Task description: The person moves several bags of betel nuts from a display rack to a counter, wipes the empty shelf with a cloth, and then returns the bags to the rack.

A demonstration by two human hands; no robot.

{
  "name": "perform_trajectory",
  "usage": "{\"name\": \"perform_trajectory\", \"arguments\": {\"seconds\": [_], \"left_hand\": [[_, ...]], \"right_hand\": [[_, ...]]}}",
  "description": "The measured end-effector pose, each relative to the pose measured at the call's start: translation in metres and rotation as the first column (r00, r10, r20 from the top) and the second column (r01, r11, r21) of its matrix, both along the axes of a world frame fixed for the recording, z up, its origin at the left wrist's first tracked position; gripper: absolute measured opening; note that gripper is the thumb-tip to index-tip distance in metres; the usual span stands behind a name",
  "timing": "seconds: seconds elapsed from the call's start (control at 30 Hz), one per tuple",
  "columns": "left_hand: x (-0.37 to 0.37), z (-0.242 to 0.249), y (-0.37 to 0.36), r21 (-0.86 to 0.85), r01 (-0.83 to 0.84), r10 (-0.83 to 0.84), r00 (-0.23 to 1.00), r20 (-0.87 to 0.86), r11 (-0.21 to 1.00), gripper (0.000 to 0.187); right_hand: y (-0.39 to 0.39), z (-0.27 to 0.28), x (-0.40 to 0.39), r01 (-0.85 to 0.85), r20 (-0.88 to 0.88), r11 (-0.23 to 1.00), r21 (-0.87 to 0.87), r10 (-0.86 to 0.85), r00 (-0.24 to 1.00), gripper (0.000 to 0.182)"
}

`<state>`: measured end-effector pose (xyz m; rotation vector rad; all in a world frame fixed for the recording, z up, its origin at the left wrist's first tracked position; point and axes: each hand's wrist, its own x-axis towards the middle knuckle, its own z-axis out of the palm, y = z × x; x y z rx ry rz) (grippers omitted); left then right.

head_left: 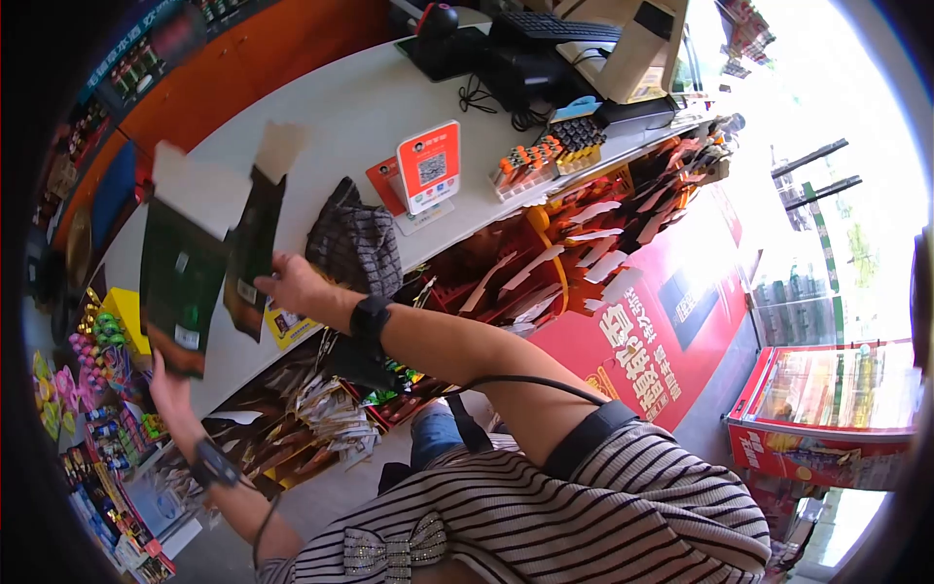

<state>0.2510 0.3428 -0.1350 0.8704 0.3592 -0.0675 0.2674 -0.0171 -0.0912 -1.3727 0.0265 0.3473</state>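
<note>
Both my hands hold a dark green cardboard box (pixel 185 273) with pale raised flaps, tilted above the left end of the white counter (pixel 341 127). Its lower edge rests against my left hand (pixel 173 391), fingers pressed to it. My right hand (pixel 292 282) grips the side panel, thumb and fingers closed on its edge. White labels show on two panels; the inside of the box cannot be made out. Right of the box lies a dark checked cloth (pixel 355 238). Behind it stands a red-and-white QR code sign (pixel 428 167).
Racks of orange-capped lighters (pixel 525 161), a keyboard (pixel 555 27) and a black scanner-like device (pixel 438 21) occupy the counter's far side. Packaged snacks (pixel 321 409) hang along its front. Colourful toys and sweets (pixel 107 355) stand at left. A red display case (pixel 827 409) is at right.
</note>
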Motion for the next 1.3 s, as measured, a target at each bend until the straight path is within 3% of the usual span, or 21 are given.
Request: {"name": "perform_trajectory", "arguments": {"seconds": [0.07, 0.1, 0.13, 0.17, 0.2, 0.23, 0.27, 0.33, 0.4, 0.5, 0.6, 0.73, 0.8, 0.83, 0.87, 0.93, 1.07, 1.13, 1.2, 1.23, 1.3], "left_hand": [[-0.036, 0.004, -0.005, 0.036, -0.034, 0.035, 0.999, -0.014, 0.999, 0.038], [-0.053, 0.010, -0.019, 0.047, -0.082, 0.083, 0.996, -0.036, 0.996, 0.038], [-0.072, 0.033, -0.058, 0.016, -0.048, 0.048, 0.999, 0.002, 0.999, 0.038], [-0.084, 0.043, -0.084, -0.003, 0.020, -0.020, 1.000, -0.010, 1.000, 0.038], [-0.096, 0.051, -0.104, -0.019, 0.087, -0.088, 0.996, -0.021, 0.996, 0.038], [-0.105, 0.055, -0.129, -0.058, 0.192, -0.191, 0.981, 0.021, 0.980, 0.039], [-0.110, 0.054, -0.149, -0.092, 0.294, -0.289, 0.955, 0.067, 0.951, 0.040], [-0.122, 0.047, -0.191, -0.021, 0.245, -0.246, 0.969, -0.016, 0.969, 0.041], [-0.136, 0.054, -0.240, -0.017, 0.302, -0.299, 0.950, 0.090, 0.953, 0.041], [-0.159, 0.082, -0.328, -0.057, 0.349, -0.346, 0.936, 0.062, 0.935, 0.044], [-0.174, 0.062, -0.386, 0.067, 0.549, -0.552, 0.818, 0.160, 0.833, 0.045], [-0.212, 0.065, -0.470, -0.223, 0.725, -0.722, 0.683, 0.113, 0.652, 0.045], [-0.231, 0.061, -0.518, -0.344, 0.760, -0.773, 0.621, 0.131, 0.552, 0.045], [-0.241, 0.053, -0.542, -0.388, 0.782, -0.810, 0.571, 0.131, 0.488, 0.045], [-0.252, 0.044, -0.567, -0.429, 0.799, -0.847, 0.516, 0.130, 0.421, 0.045], [-0.281, 0.052, -0.612, -0.492, 0.833, -0.914, 0.373, 0.159, 0.254, 0.045], [-0.324, 0.034, -0.683, -0.531, 0.845, -0.968, 0.180, 0.176, 0.060, 0.047], [-0.340, 0.026, -0.700, -0.535, 0.845, -0.977, 0.124, 0.175, 0.011, 0.047], [-0.347, 0.017, -0.714, -0.520, 0.854, -0.981, 0.089, 0.171, -0.014, 0.047], [-0.350, 0.013, -0.719, -0.517, 0.856, -0.979, 0.132, 0.156, 0.033, 0.046], [-0.345, -0.001, -0.731, -0.518, 0.855, -0.992, 0.089, 0.091, 0.029, 0.045]], "right_hand": [[0.002, -0.001, -0.015, -0.038, 0.150, 0.997, 0.073, 0.027, 0.988, 0.021], [-0.006, 0.012, -0.027, -0.078, 0.179, 0.997, 0.021, 0.073, 0.981, 0.021], [-0.016, 0.028, -0.042, -0.115, 0.203, 0.993, -0.033, 0.119, 0.972, 0.021], [-0.023, 0.035, -0.054, -0.195, 0.265, 0.980, 0.031, 0.180, 0.947, 0.027], [-0.015, 0.005, -0.062, 0.006, 0.559, 0.997, -0.071, 0.034, 0.828, 0.034], [-0.027, 0.006, -0.075, -0.029, 0.577, 0.998, -0.055, 0.055, 0.815, 0.034], [-0.042, 0.010, -0.088, -0.051, 0.582, 0.997, -0.054, 0.073, 0.810, 0.033], [-0.075, 0.013, -0.113, -0.035, 0.599, 0.996, -0.078, 0.074, 0.797, 0.033], [-0.116, 0.011, -0.140, 0.024, 0.607, 0.994, -0.105, 0.045, 0.794, 0.033], [-0.177, 0.014, -0.189, 0.135, 0.620, 0.978, -0.161, -0.006, 0.785, 0.033], [-0.231, 0.018, -0.238, 0.251, 0.635, 0.948, -0.194, -0.074, 0.769, 0.033], [-0.290, 0.028, -0.304, 0.396, 0.681, 0.891, -0.221, -0.150, 0.717, 0.033], [-0.319, 0.050, -0.349, 0.496, 0.614, 0.786, -0.370, -0.194, 0.765, 0.031], [-0.333, 0.055, -0.369, 0.547, 0.591, 0.772, -0.324, -0.286, 0.754, 0.027], [-0.347, 0.033, -0.384, 0.531, 0.451, 0.836, -0.137, -0.425, 0.785, 0.022], [-0.373, 0.040, -0.426, 0.622, 0.453, 0.773, -0.120, -0.515, 0.728, 0.019], [-0.415, 0.013, -0.493, 0.750, 0.424, 0.653, -0.108, -0.652, 0.629, 0.020], [-0.427, 0.013, -0.515, 0.759, 0.357, 0.644, -0.093, -0.690, 0.629, 0.021], [-0.437, 0.012, -0.527, 0.741, 0.419, 0.642, -0.197, -0.628, 0.656, 0.023], [-0.440, 0.015, -0.530, 0.747, 0.447, 0.632, -0.206, -0.618, 0.647, 0.024], [-0.450, 0.028, -0.533, 0.732, 0.438, 0.622, -0.276, -0.597, 0.672, 0.024]]}}
